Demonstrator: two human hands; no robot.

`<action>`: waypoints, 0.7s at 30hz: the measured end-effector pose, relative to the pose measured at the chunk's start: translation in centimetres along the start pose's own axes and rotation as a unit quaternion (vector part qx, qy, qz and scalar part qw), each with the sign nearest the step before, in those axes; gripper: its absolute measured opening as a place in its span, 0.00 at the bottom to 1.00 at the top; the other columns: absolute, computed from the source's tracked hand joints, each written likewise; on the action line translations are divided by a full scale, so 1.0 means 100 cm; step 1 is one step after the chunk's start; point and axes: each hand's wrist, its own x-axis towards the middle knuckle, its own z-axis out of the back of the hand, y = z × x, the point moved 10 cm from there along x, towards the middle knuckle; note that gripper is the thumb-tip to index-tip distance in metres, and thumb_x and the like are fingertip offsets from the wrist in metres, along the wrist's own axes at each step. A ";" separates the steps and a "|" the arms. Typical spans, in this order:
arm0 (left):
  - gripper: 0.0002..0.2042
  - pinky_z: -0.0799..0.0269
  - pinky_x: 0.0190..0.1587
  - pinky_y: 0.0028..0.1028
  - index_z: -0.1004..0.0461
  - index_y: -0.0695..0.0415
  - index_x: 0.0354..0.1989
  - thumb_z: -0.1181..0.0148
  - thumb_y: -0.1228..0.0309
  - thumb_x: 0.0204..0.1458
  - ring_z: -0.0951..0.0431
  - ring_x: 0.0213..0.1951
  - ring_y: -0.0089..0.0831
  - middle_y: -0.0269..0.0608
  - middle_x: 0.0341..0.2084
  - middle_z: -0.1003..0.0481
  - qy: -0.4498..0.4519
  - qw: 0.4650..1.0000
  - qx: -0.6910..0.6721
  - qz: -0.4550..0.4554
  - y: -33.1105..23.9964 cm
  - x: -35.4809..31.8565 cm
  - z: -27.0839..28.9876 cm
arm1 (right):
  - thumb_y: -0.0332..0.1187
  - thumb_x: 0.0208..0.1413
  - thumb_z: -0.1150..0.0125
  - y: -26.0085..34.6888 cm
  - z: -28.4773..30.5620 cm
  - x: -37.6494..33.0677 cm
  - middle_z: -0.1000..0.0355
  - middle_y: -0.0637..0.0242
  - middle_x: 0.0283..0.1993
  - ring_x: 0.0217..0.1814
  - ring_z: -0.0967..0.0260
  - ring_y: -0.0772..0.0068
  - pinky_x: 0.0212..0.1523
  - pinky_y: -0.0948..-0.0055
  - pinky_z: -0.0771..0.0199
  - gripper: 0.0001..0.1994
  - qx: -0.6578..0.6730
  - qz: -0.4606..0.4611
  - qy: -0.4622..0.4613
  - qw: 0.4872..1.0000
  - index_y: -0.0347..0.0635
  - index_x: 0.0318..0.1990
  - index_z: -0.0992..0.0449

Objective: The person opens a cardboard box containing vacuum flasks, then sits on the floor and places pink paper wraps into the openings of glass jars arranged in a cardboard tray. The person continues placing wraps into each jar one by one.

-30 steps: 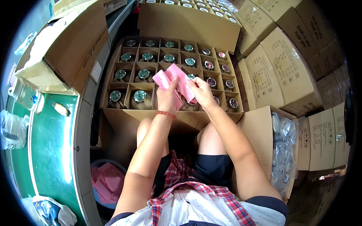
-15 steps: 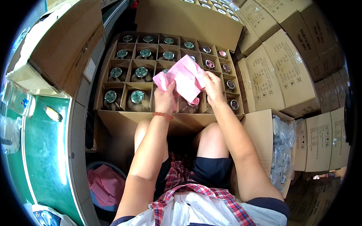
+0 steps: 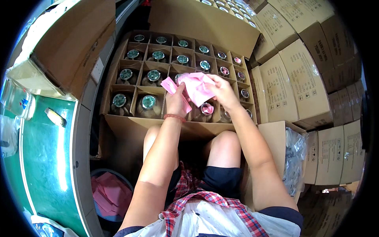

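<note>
Pink printed paper [image 3: 200,85], partly crumpled, is held between my two hands above a divided carton [image 3: 154,125]. My left hand [image 3: 176,102] is closed on it with the thumb on top, and pink edges stick out on both sides. I cannot tell whether it is one sheet or several. My right hand [image 3: 224,94] pinches the paper's right part. Upright glass bottles with round, greenish mouths, such as one at the front left [image 3: 148,102], fill the carton's cells. Just below the paper, another bottle [image 3: 206,109] has pink paper in its mouth, as do some bottles on the right.
A bin [image 3: 128,179] with pink paper [image 3: 112,195] stands at lower left beside a green-topped table [image 3: 47,158]. To the right are an open box of plastic-wrapped items [image 3: 295,158] and stacked cartons [image 3: 304,79]. Another carton [image 3: 205,23] stands behind.
Both hands have come a little lower and the paper is bunched up smaller than before. The bottle with pink paper in its mouth shows more fully. The whole view has shifted slightly.
</note>
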 end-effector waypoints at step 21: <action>0.13 0.27 0.39 0.27 0.31 0.62 0.41 0.40 0.81 0.46 0.24 0.35 0.30 0.40 0.35 0.26 0.089 0.990 -0.110 -0.012 -0.014 -0.014 -0.020 | 0.38 0.51 0.38 -0.002 -0.020 -0.014 0.30 0.63 0.49 0.47 0.30 0.70 0.46 0.73 0.30 0.23 -0.103 0.043 -0.043 0.993 0.37 0.53 0.32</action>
